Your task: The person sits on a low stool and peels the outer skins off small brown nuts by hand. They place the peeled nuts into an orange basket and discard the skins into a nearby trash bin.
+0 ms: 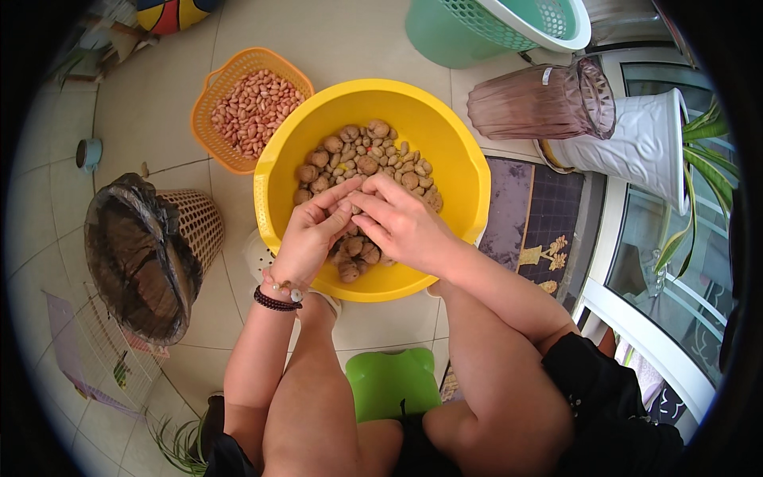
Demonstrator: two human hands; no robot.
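A yellow plastic basin (459, 185) stands on the floor before me, holding walnuts (366, 165) and unshelled peanuts (411, 157). Both my hands meet above its middle. My left hand (311, 231), with bracelets at the wrist, pinches a small peanut (356, 210) between thumb and fingers. My right hand (408, 223) has its fingertips on the same peanut from the other side. Fingers cover most of it, so its shell's condition cannot be made out. Beyond the basin's left rim, an orange perforated basket (201, 116) contains reddish peanut kernels (256, 110).
On the left stands a woven-pattern wastebasket (199, 217) lined with a black bag. A blue mug (91, 154) is farther left. At right are a pink glass vase (524, 101), a white planter (632, 143) and a mat (506, 208). A green laundry basket (453, 36) stands behind.
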